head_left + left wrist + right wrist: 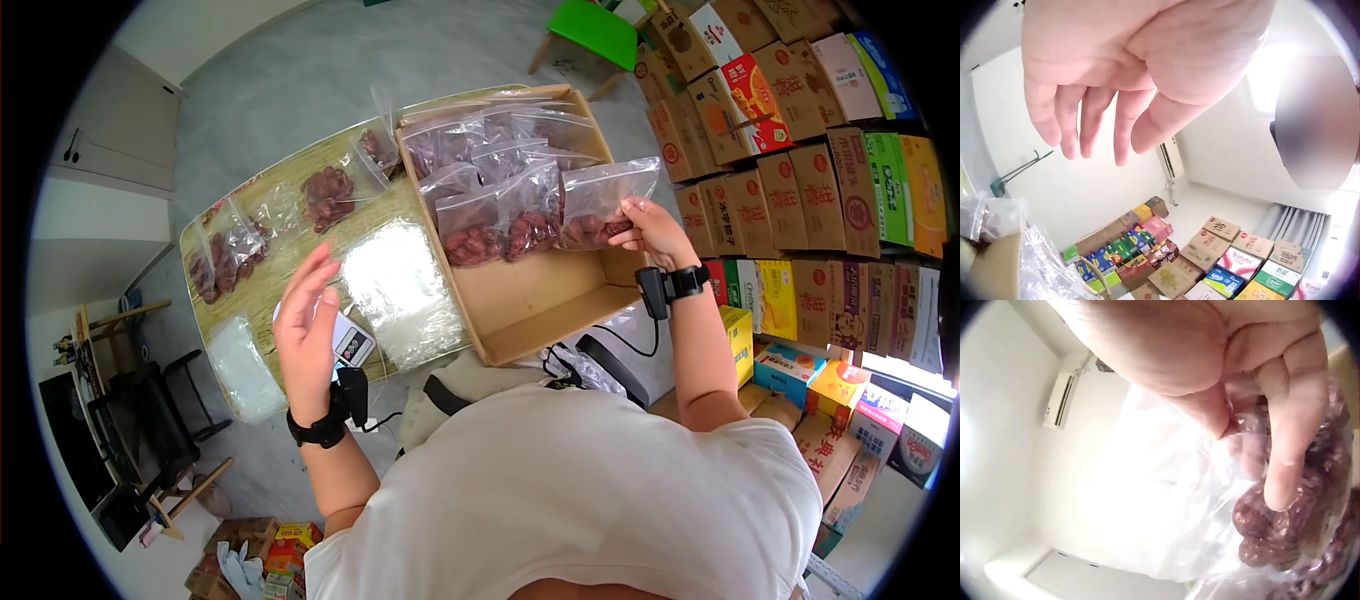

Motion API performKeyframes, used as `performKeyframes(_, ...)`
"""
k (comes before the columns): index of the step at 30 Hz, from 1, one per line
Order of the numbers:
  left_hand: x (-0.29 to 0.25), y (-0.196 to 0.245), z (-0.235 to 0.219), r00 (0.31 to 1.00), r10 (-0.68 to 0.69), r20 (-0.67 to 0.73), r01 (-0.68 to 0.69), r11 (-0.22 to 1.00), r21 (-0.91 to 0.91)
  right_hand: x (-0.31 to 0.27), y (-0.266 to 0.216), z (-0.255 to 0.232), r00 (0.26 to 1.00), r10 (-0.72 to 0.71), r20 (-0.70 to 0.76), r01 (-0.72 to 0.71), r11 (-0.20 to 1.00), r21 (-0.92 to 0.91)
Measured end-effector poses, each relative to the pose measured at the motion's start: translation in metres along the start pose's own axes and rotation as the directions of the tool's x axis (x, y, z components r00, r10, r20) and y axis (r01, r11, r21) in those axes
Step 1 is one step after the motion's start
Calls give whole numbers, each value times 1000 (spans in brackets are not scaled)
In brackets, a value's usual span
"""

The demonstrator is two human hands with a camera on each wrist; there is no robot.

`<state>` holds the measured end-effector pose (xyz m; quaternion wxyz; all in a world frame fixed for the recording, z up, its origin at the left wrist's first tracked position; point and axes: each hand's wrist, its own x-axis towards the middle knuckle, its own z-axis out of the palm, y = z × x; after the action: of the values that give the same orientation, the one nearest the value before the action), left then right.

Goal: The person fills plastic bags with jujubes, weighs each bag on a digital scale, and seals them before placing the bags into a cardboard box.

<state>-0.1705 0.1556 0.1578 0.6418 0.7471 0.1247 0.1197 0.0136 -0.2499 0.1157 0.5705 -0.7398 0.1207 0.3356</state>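
Observation:
My right hand [655,235] pinches the right side of a clear zip bag of dark red dates [590,225] at the right end of a cardboard box [530,310]. In the right wrist view the thumb and fingers grip the plastic, with the wrinkled dates [1266,544] pressed against it. Several similar filled bags [470,240] stand in rows inside the box. My left hand [308,330] hovers over a small white kitchen scale [354,347], its fingers loosely extended and holding nothing. The left wrist view shows that palm and its separate fingers [1088,122].
A stack of clear empty bags [400,290] lies left of the box, with another pile of plastic [243,368] at the table's near left. More filled bags [328,195] rest along the table's far side. Stacked cartons [820,200] line the right; a green stool [592,35] stands beyond.

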Motion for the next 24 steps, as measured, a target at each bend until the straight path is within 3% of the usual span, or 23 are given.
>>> performKeyframes(2,0,-3,-3,1000,-5,-7,5,1000,0,22,17,-8,994,95,-48,-96,995,-28)
performKeyframes(7,2,2,-2,999,-3,-36,3,1000,3,73,53,11,985,137,-107,-149,983,-111)
performKeyframes(9,3,2,-3,1000,7,-31,-7,1000,-9,95,64,18,969,-40,-243,1,988,-157)
performKeyframes(10,4,1,-5,999,6,-35,-6,1000,-3,98,64,24,926,-170,-336,91,967,-238)
performKeyframes(11,5,-1,-7,999,5,-35,-4,1000,4,108,70,23,929,-170,-329,93,967,-236)
performKeyframes(13,8,-13,-12,999,0,-51,1,1000,23,142,100,14,854,-309,-418,362,930,53)
performKeyframes(15,14,-40,-24,996,-2,-92,5,999,37,165,127,2,917,-173,-361,262,940,217)
performKeyframes(16,18,-57,-31,991,-28,-128,41,994,98,144,111,16,954,-103,-282,196,927,321)
performKeyframes(17,23,-76,-39,984,-51,-169,78,985,156,150,120,17,958,-129,-258,222,901,374)
performKeyframes(18,29,-99,-47,974,-32,-226,85,969,233,144,116,25,952,-80,-296,210,874,438)
performKeyframes(20,44,-148,-67,952,35,-305,120,873,474,157,125,15,909,-232,-345,327,912,248)
performKeyframes(21,52,-169,-79,944,80,-320,146,769,622,154,124,14,922,-123,-367,235,931,278)
performKeyframes(22,59,-181,-89,941,84,-329,151,765,627,146,117,15,913,-175,-369,283,922,263)
performKeyframes(24,74,-200,-106,941,-29,-337,276,644,713,131,112,9,918,-130,-374,208,962,175)
